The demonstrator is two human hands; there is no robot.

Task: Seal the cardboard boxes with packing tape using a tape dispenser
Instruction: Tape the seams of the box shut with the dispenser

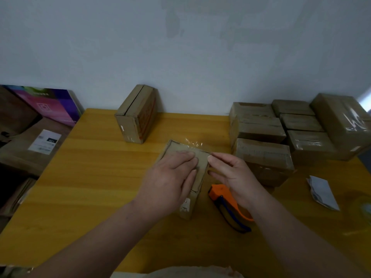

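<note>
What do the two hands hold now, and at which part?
Nothing is gripped. The left hand presses flat on the top of the small cardboard box; the right hand seems only to touch its right edge. The tape dispenser lies unheld.

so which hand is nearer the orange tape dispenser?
Right. The right hand is just past the tape dispenser, with its wrist crossing over it. The left hand lies flat on the small box, left of the dispenser.

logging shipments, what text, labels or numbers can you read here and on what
No text here is readable; every bit is too blurred:
white label on the left carton
red print on the upright box
sticker on the small box
print on the paper
</note>
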